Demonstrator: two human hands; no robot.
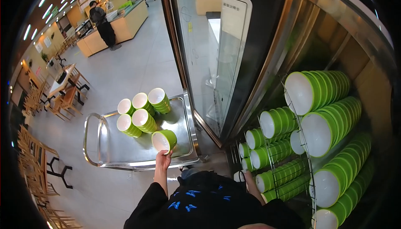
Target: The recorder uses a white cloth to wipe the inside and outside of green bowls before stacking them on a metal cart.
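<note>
My left hand (164, 159) grips the rim of a green bowl with a white inside (164, 141), tilted above the near part of a steel trolley (116, 147). Several stacks of like green bowls (144, 121) stand on the trolley top beyond it. My right hand (249, 179) is low at the right, beside the wire racks, partly hidden by my body; whether it holds anything I cannot tell. Many stacked green bowls (319, 132) lie on their sides in the wire racks (302, 128) inside an open cabinet, their white insides facing left.
The cabinet's glass door (216, 56) stands open between trolley and racks. Wooden chairs (37, 163) and a table (62, 81) are at the left. Farther off, a person in dark clothes (101, 24) stands at a counter (125, 28).
</note>
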